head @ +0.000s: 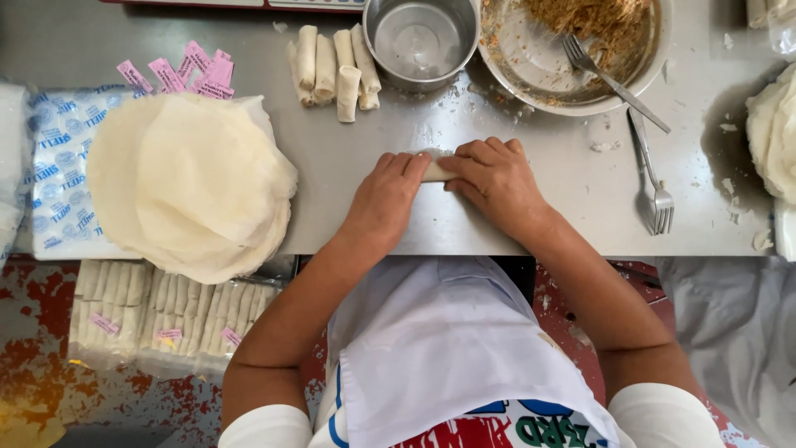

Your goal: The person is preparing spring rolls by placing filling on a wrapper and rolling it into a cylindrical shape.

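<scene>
Both palms face down on the steel table (531, 224): left hand (388, 192) and right hand (493, 178), fingers curled, press a half-hidden pale roll (434, 171) between them, forearms angling inward.

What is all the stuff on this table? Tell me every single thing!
roll being made: one, pale, under both hands at the table's middle
finished rolls: about six, pale, in a pile at the back
round wrappers: a stack, cream, at the left
pink slips: several, behind the wrappers
small metal bowl: one, silver, at the back
wide metal bowl: one, silver, with brown filling, back right
forks: two, silver, one in the wide bowl, one on the table
packed rolls: bags, pale, below the table's left edge
metal table: one, grey
left hand: on the roll
right hand: on the roll
</scene>
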